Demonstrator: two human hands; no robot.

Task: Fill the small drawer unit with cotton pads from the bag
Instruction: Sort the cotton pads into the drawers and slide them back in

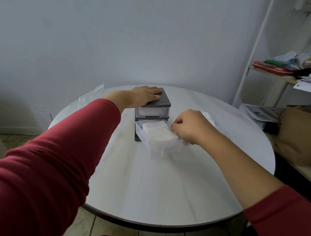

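A small grey drawer unit point(164, 101) with clear drawers stands on the round white table point(165, 183). My left hand point(143, 96) lies flat on the unit's top. The lower drawer point(160, 147) is pulled far out towards me and holds a stack of white cotton pads point(158, 132). My right hand point(191, 126) is at the drawer's right side, fingers curled round its right wall beside the pads. The upper drawer point(152, 111) is closed, with white pads showing through. More loose white pads point(210, 118) lie behind my right hand. A clear plastic bag point(91, 96) lies at the table's far left edge.
A white shelf point(275, 74) stands at the right with papers, a red folder and clothes on it. A brown paper bag point(302, 135) sits on a low surface to the right of the table. The wall is close behind the table.
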